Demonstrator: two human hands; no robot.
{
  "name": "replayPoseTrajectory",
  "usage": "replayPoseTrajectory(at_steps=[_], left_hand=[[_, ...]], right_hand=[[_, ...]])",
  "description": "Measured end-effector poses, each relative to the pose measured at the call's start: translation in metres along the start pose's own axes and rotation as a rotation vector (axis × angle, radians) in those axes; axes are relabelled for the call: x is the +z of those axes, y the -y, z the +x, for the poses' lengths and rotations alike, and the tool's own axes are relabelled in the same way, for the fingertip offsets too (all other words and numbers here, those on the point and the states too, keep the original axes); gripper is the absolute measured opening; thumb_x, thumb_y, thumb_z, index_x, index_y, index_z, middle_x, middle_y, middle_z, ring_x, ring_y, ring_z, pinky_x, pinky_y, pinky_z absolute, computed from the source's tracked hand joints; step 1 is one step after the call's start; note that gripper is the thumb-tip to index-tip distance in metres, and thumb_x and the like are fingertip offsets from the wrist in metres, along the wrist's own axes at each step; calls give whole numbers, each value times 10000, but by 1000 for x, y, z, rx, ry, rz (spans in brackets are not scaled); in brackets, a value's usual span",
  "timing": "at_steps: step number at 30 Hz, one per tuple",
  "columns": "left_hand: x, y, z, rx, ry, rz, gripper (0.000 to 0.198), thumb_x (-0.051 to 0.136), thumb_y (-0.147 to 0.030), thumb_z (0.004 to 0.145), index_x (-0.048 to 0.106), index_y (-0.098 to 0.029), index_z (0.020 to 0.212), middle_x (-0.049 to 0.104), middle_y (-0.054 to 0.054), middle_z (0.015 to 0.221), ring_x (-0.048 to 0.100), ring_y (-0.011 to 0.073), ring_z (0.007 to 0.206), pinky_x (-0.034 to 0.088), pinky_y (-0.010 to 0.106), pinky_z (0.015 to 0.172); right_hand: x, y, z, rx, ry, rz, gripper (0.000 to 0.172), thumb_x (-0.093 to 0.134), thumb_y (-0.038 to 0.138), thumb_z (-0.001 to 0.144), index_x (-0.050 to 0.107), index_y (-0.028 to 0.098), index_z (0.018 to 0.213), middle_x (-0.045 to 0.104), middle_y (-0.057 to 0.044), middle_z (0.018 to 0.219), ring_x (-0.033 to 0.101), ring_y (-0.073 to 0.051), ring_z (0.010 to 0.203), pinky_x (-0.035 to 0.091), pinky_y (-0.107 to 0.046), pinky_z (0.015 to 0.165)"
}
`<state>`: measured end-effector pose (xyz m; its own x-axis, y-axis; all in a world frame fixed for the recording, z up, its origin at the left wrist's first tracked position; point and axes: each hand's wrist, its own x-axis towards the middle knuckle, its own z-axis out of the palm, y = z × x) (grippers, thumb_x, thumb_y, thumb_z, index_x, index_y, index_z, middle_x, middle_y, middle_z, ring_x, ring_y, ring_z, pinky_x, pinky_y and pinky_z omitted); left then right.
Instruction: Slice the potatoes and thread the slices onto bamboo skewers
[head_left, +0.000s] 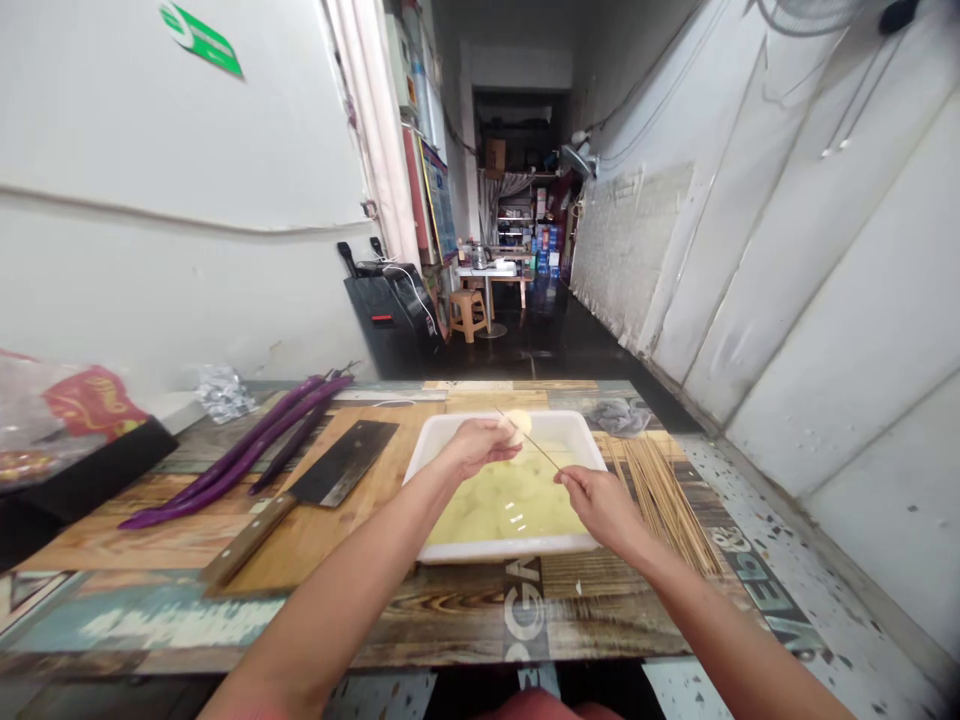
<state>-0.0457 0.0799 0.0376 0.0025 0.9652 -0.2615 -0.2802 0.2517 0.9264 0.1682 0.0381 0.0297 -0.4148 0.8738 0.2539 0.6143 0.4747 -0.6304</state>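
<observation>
Over the far part of a white plastic tub point(441, 549), my left hand point(484, 446) pinches a pale yellow round slice point(517, 426), which looks like potato. A thin wooden skewer point(541, 454) is gripped near its lower end by my right hand point(600, 503), above the tub's right side. The skewer runs up to the slice and its tip shows beyond it; whether it pierces the slice or lies across it I cannot tell. Yellowish water point(487, 505) fills the tub, with more pale slices blurred beneath the surface.
Right of the tub lie many bare skewers point(667, 500) and a crumpled grey plastic bag point(619, 416). To the left, a cleaver point(346, 462) rests on a wooden cutting board point(319, 545). Long purple eggplants point(247, 462) lie beyond it. A black speaker point(394, 310) stands behind the table.
</observation>
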Motion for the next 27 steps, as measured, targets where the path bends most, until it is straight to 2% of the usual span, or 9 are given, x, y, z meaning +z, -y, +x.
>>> replayPoseTrajectory(at_steps=[5,7,11,13,16,18,21,24,27], left_hand=[[17,6,-9,4,184,223,203,748,-220,617,665,-47,684,651,104,659,640,187,635,524,287,629],[20,7,-11,21,224,275,247,756,-267,601,670,-52,688,648,100,650,635,188,635,516,299,641],[14,7,-10,41,282,327,316,728,-353,623,677,-76,768,655,104,733,611,157,651,486,285,665],[9,9,-6,76,323,417,343,705,-352,645,672,-109,884,655,103,836,599,155,696,471,288,689],[3,18,1,244,335,796,371,691,-281,641,658,-179,997,647,84,926,579,190,811,437,305,761],[3,26,4,350,337,1129,380,698,-227,606,670,-207,984,638,80,947,546,230,907,387,324,845],[6,35,5,373,318,1518,396,696,-202,586,667,-217,980,590,103,1000,483,278,984,329,357,896],[10,37,5,336,266,1681,423,679,-235,609,636,-226,1030,532,129,1040,440,306,1000,327,397,873],[11,37,7,306,268,1693,447,679,-283,618,618,-239,1059,491,143,1070,410,335,1023,326,436,859]], right_hand=[[11,-1,7,22,-35,44,289,374,222,809,658,173,787,580,-12,561,481,-128,500,335,-223,508],[16,-1,11,30,-60,73,277,381,213,799,654,174,770,557,-2,537,456,-120,478,324,-218,490],[21,-5,13,82,-64,292,258,387,269,808,623,177,759,491,27,470,440,-116,440,326,-214,468],[22,-8,12,128,-123,425,263,391,324,816,602,176,766,461,41,447,432,-112,425,328,-213,463],[22,-12,11,205,-211,539,262,410,360,805,584,167,769,435,54,436,400,-99,404,310,-210,446],[23,-14,10,227,-196,577,248,422,352,792,579,164,756,428,58,431,379,-92,395,296,-207,435],[25,-16,10,230,-183,601,244,436,361,783,574,164,741,422,61,422,364,-87,387,281,-205,425],[26,-17,11,224,-169,605,264,446,390,784,576,163,748,415,60,418,361,-90,384,271,-208,415],[26,-17,11,218,-160,601,267,447,399,782,574,167,746,413,60,419,360,-91,384,265,-208,412]])
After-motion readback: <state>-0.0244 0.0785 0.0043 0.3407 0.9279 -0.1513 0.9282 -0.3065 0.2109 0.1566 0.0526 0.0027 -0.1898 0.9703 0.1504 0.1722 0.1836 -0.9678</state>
